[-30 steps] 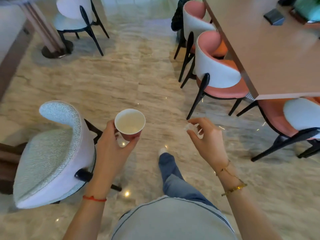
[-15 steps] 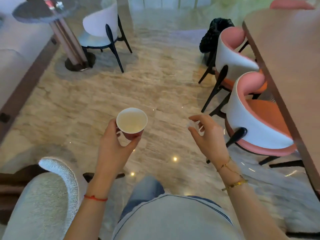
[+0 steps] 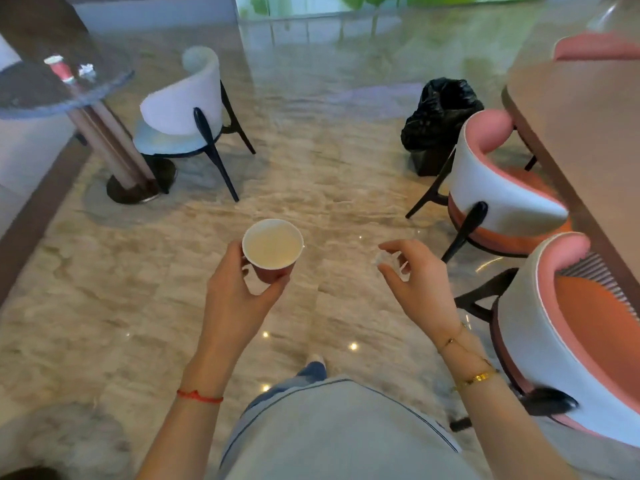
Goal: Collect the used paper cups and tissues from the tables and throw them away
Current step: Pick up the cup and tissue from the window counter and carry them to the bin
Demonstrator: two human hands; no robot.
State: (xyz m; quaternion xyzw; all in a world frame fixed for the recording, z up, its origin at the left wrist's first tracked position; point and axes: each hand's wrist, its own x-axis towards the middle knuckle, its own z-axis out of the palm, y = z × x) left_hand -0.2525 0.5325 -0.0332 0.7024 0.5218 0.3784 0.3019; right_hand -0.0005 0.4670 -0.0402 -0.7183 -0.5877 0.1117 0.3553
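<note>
My left hand (image 3: pixel 239 292) grips a red paper cup (image 3: pixel 272 249) with a white inside, held upright over the floor. My right hand (image 3: pixel 417 282) pinches a small crumpled white tissue (image 3: pixel 385 259) between thumb and fingers. Ahead on the right, a bin lined with a black bag (image 3: pixel 438 116) stands on the floor behind a pink chair. Far left, a round dark table (image 3: pixel 38 91) carries another red cup (image 3: pixel 61 69) and a crumpled tissue (image 3: pixel 86 70).
A white chair (image 3: pixel 183 112) stands by the round table's pedestal. Two pink and white chairs (image 3: pixel 498 188) (image 3: pixel 571 334) line a long brown table (image 3: pixel 588 126) on the right. Marble floor stretches open between me and the bin. A grey sofa edge lies at left.
The view has swung up and forward as I walk: the bin with the black bag and the round table have come closer. Both hands keep their hold on cup and tissue.
</note>
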